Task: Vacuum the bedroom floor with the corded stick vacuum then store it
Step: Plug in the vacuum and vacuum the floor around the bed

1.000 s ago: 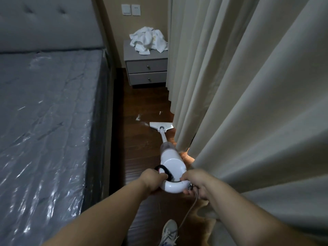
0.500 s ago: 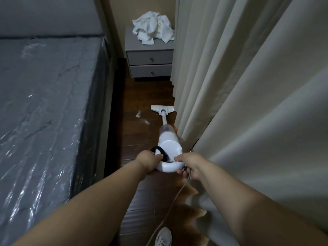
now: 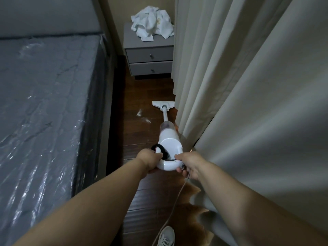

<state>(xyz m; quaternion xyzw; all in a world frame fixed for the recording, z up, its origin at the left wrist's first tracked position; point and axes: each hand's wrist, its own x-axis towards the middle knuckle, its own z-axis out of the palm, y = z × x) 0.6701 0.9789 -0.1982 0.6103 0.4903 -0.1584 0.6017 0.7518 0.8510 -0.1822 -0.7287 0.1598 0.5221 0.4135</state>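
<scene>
Vacuum head (image 3: 163, 104) pushed further along the floor (image 3: 140, 96) toward the nightstand (image 3: 149, 55); gap between them smaller than a second ago. Head now beyond the white scraps (image 3: 139, 113) (earlier it sat level with or short of them), right end tucked at the curtain (image 3: 230, 86) hem. Both arms more extended, left hand (image 3: 150, 159) and right hand (image 3: 188, 161) further from the camera. Wearer stepped forward: nightstand and bundled cloth (image 3: 152, 29) nearer, wall switches out of view.

Left hand (image 3: 150, 160), right hand (image 3: 189, 164) gripping.
</scene>
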